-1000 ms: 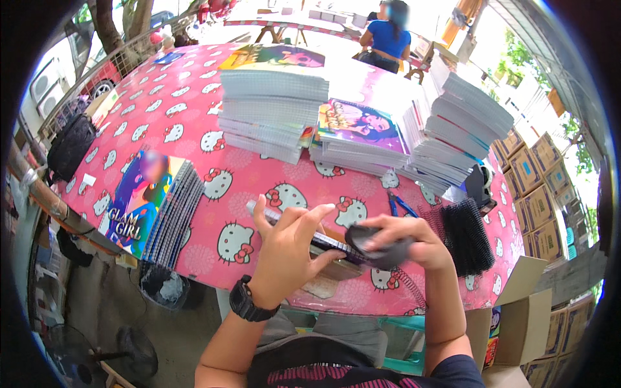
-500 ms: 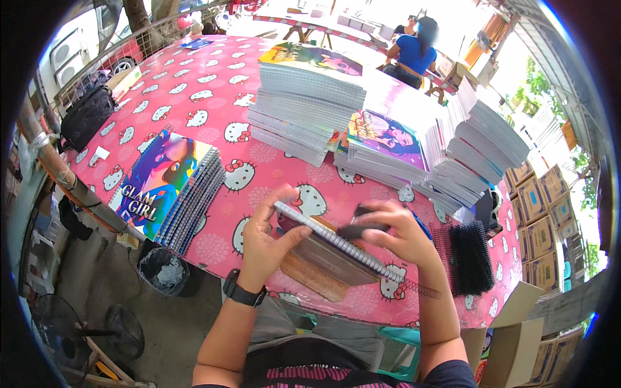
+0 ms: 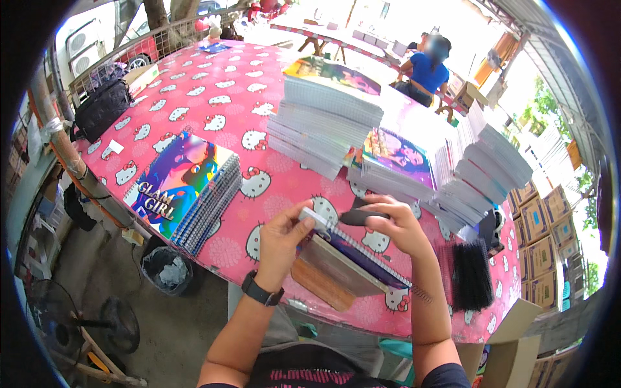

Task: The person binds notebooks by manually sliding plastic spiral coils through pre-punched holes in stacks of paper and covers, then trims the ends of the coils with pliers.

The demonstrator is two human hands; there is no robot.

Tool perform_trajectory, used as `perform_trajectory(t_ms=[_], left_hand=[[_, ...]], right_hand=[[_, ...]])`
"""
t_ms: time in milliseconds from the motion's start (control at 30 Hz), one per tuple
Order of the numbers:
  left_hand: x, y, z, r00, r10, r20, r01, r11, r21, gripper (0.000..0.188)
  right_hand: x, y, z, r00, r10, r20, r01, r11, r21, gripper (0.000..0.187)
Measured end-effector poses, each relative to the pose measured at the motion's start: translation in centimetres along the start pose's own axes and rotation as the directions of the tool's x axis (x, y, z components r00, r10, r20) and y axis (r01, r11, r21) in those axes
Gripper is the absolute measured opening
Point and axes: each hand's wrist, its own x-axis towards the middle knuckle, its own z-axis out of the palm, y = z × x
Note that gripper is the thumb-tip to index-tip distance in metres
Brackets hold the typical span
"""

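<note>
My left hand (image 3: pixel 279 246), with a black watch on its wrist, pinches the upper end of a spiral notebook (image 3: pixel 362 253) between thumb and fingers. The notebook is tilted, its bound edge turned up, and loose wire coil (image 3: pixel 422 295) sticks out past its lower right end. Behind it, my right hand (image 3: pixel 402 227) grips a black hand tool (image 3: pixel 358 216) whose kind I cannot make out. The tool is close to the bound edge; whether it touches is unclear. A wooden block with a grey board (image 3: pixel 333 275) lies under and in front of the notebook.
Finished spiral notebooks (image 3: pixel 187 187) are stacked at left. Tall stacks of unbound pages (image 3: pixel 326 123) and more piles (image 3: pixel 485 165) stand behind. Black wire coils (image 3: pixel 472 277) lie at right. Around the table are a bin (image 3: pixel 167 268), open carton (image 3: pixel 508 343) and a person in blue (image 3: pixel 427 74).
My head view has shifted, so the table sits farther right and lower. The notebook has turned, showing more of its dark purple cover. The black tool remains in my right hand.
</note>
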Motion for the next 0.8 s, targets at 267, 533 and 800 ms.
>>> perform_trajectory(t_ms=[267, 533, 800], left_hand=[[-0.2, -0.3, -0.3, 0.992, 0.126, 0.027, -0.128, 0.988, 0.089, 0.034], [-0.1, 0.8, 1.0, 0.990, 0.094, 0.108, -0.106, 0.988, 0.110, 0.027], [-2.1, 4.4, 7.1, 0.859, 0.352, 0.372, -0.465, 0.841, 0.277, 0.019]], right_hand=[[0.2, -0.5, 1.7, 0.963, -0.265, 0.055, 0.158, 0.716, 0.680, 0.050], [-0.8, 1.0, 0.5, 0.972, -0.209, -0.112, 0.126, 0.857, -0.499, 0.054], [-7.2, -9.6, 0.7, 0.934, -0.156, -0.321, 0.109, 0.981, -0.160, 0.031]])
